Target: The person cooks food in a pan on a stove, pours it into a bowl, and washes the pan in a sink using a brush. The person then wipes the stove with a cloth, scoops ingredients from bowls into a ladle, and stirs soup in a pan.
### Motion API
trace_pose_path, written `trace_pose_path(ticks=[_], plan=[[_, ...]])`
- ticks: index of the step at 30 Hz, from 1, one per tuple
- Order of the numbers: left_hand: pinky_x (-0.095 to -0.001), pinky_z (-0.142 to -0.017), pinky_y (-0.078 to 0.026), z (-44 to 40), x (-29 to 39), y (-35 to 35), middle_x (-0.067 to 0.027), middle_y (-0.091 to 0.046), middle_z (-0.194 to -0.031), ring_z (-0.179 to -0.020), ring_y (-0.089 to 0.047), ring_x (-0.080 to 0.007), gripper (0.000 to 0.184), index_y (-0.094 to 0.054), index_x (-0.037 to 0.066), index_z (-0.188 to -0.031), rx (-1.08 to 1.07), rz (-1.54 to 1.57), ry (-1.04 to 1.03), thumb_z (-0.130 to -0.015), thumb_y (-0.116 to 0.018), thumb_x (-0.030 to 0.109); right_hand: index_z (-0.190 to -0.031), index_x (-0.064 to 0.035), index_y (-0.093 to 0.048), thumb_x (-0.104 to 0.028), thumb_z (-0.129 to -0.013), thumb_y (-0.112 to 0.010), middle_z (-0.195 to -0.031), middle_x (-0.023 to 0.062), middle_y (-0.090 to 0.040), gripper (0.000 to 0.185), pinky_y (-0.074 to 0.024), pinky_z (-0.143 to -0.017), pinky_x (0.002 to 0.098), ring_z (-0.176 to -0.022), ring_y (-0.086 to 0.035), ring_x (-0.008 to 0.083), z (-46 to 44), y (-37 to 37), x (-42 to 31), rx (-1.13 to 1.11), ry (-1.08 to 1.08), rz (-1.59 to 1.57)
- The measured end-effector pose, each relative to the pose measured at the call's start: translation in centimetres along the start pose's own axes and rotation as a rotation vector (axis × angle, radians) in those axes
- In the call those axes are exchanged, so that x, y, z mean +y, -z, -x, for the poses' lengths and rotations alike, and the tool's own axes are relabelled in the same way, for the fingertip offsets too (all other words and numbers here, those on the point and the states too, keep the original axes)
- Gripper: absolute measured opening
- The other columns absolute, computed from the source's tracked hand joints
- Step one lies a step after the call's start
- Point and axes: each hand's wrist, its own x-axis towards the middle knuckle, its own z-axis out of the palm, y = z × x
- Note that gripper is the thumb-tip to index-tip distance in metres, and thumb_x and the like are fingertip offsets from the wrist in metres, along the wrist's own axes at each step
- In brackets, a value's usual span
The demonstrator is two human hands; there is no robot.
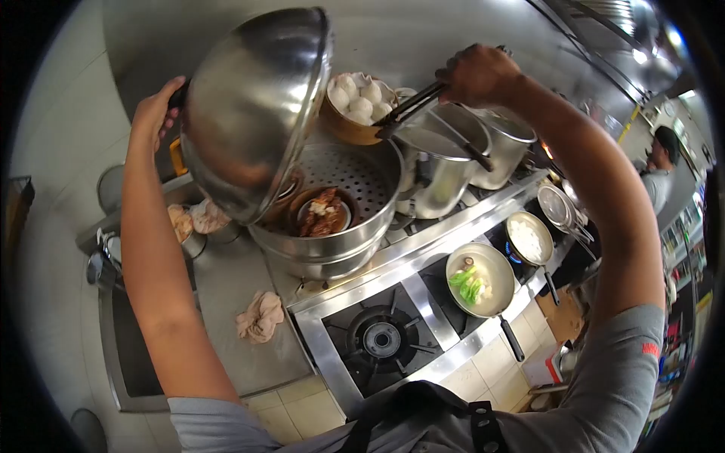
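Note:
My left hand (160, 113) grips the black handle of a large domed steel lid (249, 113), holding it tilted over the left of a steamer pot (332, 257). Inside the pot, on a perforated tray (355, 170), sits a brown bowl (347, 204) with dark reddish-brown food (323, 211); the lid hides part of the tray. My right hand (479, 75) is closed round black tongs (419, 106). One tong tip touches the rim of a brown bowl (351, 128) of white, egg-like rounds (362, 97). Whether the tongs hold this bowl's weight, I cannot tell.
Tall steel pots (438, 143) stand right of the steamer. In front are a bare burner (381, 340), a pan with green vegetables (483, 275) and a pan with white food (529, 235) over a blue flame. A crumpled cloth (260, 315) lies left. A person (661, 170) stands far right.

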Motion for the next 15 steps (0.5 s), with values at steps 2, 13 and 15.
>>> trace_pose_path(ticks=[2, 13, 15], plan=[[-0.0227, -0.042, -0.025, 0.1, 1.0, -1.1, 0.0043, -0.046, -0.057, -0.047, -0.038, -0.0063, 0.047, -0.060, 0.013, -0.070, -0.023, -0.029, 0.003, -0.068, -0.069, 0.059, -0.097, -0.0145, -0.065, -0.048, -0.084, -0.057, -0.090, 0.0100, -0.065, 0.037, -0.0528, -0.078, 0.0416, -0.094, -0.063, 0.0280, 4.3, 1.4, 2.3, 0.033, -0.074, 0.009], [-0.0345, -0.083, -0.045, -8.8, -0.6, -19.0, -0.0106, -0.066, -0.099, -0.091, -0.059, -0.0229, 0.056, -0.066, -0.005, -0.106, -0.467, -0.353, -0.366, -0.083, -0.062, 0.046, -0.077, -0.0107, -0.061, -0.042, -0.085, -0.057, -0.069, 0.0065, -0.064, 0.033, -0.0526, -0.052, 0.0356, -0.063, -0.066, 0.0229, 40.4, 7.7, 6.1, -0.274, -0.272, 0.268], [-0.0351, -0.084, -0.045, -8.1, -0.3, -22.1, -0.0101, -0.064, -0.107, -0.092, -0.059, -0.0219, 0.054, -0.063, -0.002, -0.114, -0.608, -0.457, -0.322, -0.086, -0.059, 0.043, -0.074, -0.0108, -0.061, -0.042, -0.083, -0.058, -0.067, 0.0061, -0.063, 0.033, -0.0517, -0.051, 0.0357, -0.063, -0.066, 0.0226, 48.6, 8.6, 4.5, -0.391, -0.338, 0.249]])
